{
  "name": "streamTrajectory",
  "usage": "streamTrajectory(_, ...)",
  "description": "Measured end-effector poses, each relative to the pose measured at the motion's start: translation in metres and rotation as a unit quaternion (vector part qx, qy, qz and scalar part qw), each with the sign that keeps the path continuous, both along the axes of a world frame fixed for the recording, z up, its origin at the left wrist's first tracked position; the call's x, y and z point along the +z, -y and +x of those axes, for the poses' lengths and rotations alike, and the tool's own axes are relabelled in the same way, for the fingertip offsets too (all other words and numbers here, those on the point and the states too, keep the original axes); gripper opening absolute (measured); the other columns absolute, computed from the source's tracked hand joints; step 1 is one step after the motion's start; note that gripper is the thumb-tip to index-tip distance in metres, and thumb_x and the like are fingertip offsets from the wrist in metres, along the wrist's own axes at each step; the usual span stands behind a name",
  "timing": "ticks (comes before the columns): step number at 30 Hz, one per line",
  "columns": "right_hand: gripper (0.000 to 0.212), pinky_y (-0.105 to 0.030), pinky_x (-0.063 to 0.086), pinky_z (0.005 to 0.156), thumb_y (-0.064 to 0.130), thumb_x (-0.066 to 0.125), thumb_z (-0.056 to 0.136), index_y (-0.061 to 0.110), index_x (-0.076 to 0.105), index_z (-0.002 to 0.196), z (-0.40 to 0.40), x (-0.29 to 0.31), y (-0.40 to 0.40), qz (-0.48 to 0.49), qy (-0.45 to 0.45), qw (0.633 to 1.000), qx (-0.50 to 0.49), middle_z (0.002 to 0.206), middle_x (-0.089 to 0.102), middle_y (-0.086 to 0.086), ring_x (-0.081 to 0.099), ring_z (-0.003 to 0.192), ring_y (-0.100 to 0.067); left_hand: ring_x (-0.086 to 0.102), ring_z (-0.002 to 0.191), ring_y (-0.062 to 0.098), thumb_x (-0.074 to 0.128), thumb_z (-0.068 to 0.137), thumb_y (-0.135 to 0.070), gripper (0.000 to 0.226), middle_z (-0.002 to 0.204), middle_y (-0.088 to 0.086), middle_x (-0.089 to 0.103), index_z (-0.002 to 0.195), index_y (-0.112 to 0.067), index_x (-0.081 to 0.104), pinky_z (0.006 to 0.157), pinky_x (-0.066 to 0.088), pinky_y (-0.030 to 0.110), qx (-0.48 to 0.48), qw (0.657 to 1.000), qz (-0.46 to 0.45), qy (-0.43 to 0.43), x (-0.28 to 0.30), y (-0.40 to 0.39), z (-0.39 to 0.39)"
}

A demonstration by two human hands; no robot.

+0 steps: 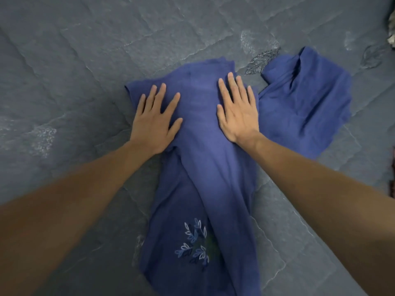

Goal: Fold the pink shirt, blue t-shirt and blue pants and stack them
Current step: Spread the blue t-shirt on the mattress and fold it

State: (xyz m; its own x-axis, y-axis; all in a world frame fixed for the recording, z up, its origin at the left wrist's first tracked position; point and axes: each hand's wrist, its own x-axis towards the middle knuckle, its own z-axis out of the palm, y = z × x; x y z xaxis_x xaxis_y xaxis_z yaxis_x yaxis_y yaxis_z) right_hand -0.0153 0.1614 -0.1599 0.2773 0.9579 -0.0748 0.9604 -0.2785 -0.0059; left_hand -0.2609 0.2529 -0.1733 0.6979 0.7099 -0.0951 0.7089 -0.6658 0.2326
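Note:
A blue garment (213,178) with a white leaf embroidery (193,242) near its close end lies partly folded on a grey bedsheet (74,71). One part of it spreads out to the far right (305,99). My left hand (155,122) presses flat on the garment's left upper corner, fingers spread. My right hand (238,110) lies flat on the upper middle of it, palm down. Neither hand grips the cloth. No pink shirt is in view, and I cannot tell whether this garment is the t-shirt or the pants.
The grey quilted bedsheet with pale printed patches fills the whole view. A small bit of a light object (392,28) shows at the top right edge, and something dark red (392,171) at the right edge.

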Motion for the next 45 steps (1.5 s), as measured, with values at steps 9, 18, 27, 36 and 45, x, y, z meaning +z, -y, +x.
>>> streamTrajectory(9,0.063,-0.049,0.031,0.117,0.013,0.053,0.084,0.012,0.047,0.147,-0.095,0.029,0.151,0.013,-0.106,0.994,0.005,0.155,0.04,-0.013,0.041,0.14,-0.036,0.021,0.152,0.03,0.057,0.097,-0.045,0.083,0.166,0.01,0.02,0.161,-0.011,0.017,0.121,0.024,0.047,0.145,0.98,-0.109,0.077,0.028,0.153,-0.057)
streamTrajectory(18,0.052,-0.044,0.042,0.076,0.014,0.057,0.076,0.013,0.058,0.128,-0.144,0.039,0.246,-0.013,-0.089,0.996,0.029,0.113,0.052,-0.009,0.051,0.096,-0.033,0.046,0.116,0.033,0.069,0.09,-0.036,0.067,0.13,0.012,0.051,0.145,-0.01,0.042,0.095,0.042,0.049,0.212,0.967,-0.113,0.08,0.036,0.258,-0.096)
streamTrajectory(27,0.064,-0.047,0.052,0.08,0.039,0.079,0.075,0.016,0.041,0.121,-0.184,0.057,0.31,-0.098,-0.151,0.967,-0.178,0.123,0.042,-0.008,0.047,0.114,-0.036,0.061,0.083,0.026,0.08,0.086,-0.024,0.026,0.085,0.004,0.065,0.086,-0.013,0.055,0.066,0.047,0.035,0.334,0.873,-0.306,0.181,0.045,0.32,-0.146)
streamTrajectory(36,0.018,-0.047,0.044,0.089,0.023,0.065,0.081,0.011,0.067,0.094,-0.188,0.054,0.337,-0.071,-0.151,0.956,-0.241,0.124,0.045,-0.009,0.041,0.114,-0.038,0.07,0.087,0.03,0.073,0.089,-0.027,0.019,0.095,0.011,0.074,0.101,-0.015,0.065,0.066,0.062,0.039,0.39,0.779,-0.404,0.279,0.043,0.337,-0.181)
streamTrajectory(45,0.018,-0.041,0.044,0.086,0.005,0.064,0.08,0.014,0.051,0.089,-0.19,0.064,0.351,0.051,-0.271,0.919,-0.282,0.104,0.046,-0.005,0.056,0.091,-0.036,0.071,0.063,0.026,0.06,0.098,-0.009,0.009,0.09,0.014,0.072,0.095,-0.016,0.055,0.051,0.059,0.035,0.424,0.758,-0.419,0.265,0.056,0.355,-0.19)
